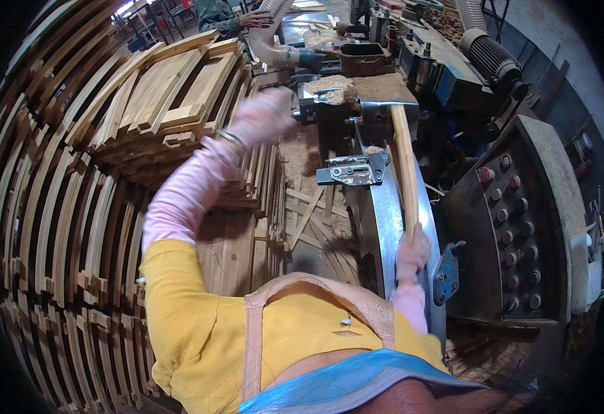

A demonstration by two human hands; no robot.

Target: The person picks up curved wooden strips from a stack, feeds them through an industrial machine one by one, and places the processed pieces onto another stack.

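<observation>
A long, pale wooden strip point(405, 162) lies along the metal bed point(383, 228) of a woodworking machine, its far end at the metal housing point(381, 114). My right hand point(413, 254) is wrapped round the near end of the strip. Raised out to the left is my left hand point(264, 116), smeared by motion, between the stacked wood and the machine's near left corner; its fingers are too blurred to read. A metal clamp-like fitting point(352, 170) sits beside the bed, left of the strip.
Tall stacks of slatted wooden pieces point(157, 103) fill the left. A slanted control panel point(516, 234) with several buttons stands at right, below a motor point(491, 55). Sawdust point(329, 90) covers the machine top. Another person's hand point(256, 18) is near a ribbed hose point(267, 41).
</observation>
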